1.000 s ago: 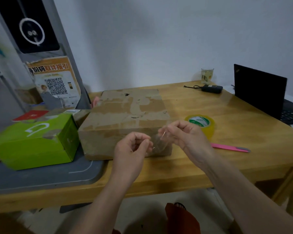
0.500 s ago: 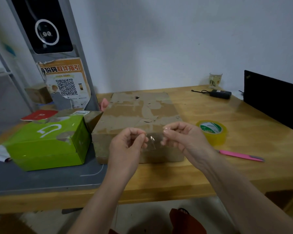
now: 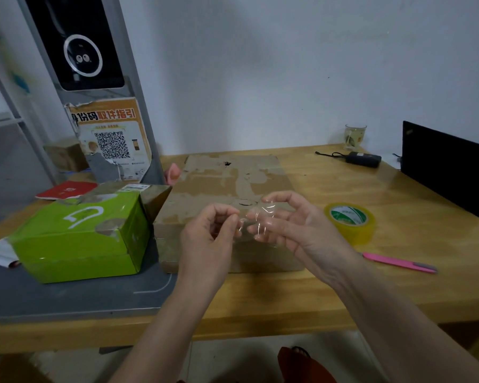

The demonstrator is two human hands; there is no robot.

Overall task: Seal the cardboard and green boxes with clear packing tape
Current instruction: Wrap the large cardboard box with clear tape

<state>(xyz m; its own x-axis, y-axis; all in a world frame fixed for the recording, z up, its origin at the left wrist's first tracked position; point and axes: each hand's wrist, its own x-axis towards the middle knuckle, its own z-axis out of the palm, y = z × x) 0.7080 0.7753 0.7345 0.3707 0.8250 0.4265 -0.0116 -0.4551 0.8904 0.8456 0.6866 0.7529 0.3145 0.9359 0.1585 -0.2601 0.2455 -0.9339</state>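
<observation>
Left hand (image 3: 208, 239) pinches a clear tape strip (image 3: 256, 221). Right hand (image 3: 293, 225) grips its other end above the cardboard box (image 3: 233, 178)

The strip of clear tape (image 3: 256, 219) I am holding between my hands is looking thin, glossy and crinkled. The cardboard box (image 3: 233, 189) is showing matt, rough brown paper, scuffed where old tape tore away. The green box (image 3: 80, 233) is gleaming with a smooth sheen. The wooden surface (image 3: 398, 217) is shining under varnish, and the tape roll (image 3: 350, 221) is looking like glossy yellowish plastic.
</observation>
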